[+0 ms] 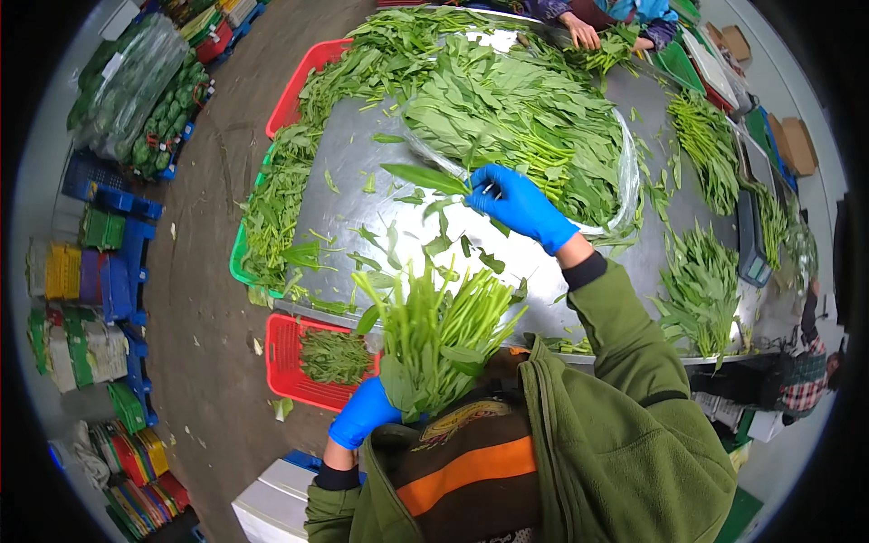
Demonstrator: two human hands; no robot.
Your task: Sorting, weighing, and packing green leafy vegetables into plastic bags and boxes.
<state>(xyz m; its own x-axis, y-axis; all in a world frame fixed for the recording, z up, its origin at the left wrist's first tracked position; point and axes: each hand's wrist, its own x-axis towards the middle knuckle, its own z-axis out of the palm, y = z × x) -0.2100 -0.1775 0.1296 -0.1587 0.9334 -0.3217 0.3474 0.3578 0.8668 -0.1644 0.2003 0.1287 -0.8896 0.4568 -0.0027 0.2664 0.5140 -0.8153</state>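
Close to my chest, my left hand point(366, 413), in a blue glove, grips a thick bunch of leafy greens point(445, 326) that look like water spinach. The cut stems point up and away from me; the leaves hang near my jacket. My right hand point(519, 203), also gloved in blue, is over the metal table point(353, 163) and pinches a loose leaf point(424, 178) between thumb and fingers. Just beyond it lies a large heap of the same greens point(516, 115) on a clear plastic bag point(628, 176). Loose leaves point(438, 241) are scattered below my right hand.
A red basket point(275, 360) holding trimmings stands beside the table's near left edge. Green point(239, 261) and red point(288, 81) crates line the left side. Bundled greens point(703, 292) and a scale point(752, 248) sit at right. Across the table, a co-worker's hands point(582, 32) handle greens.
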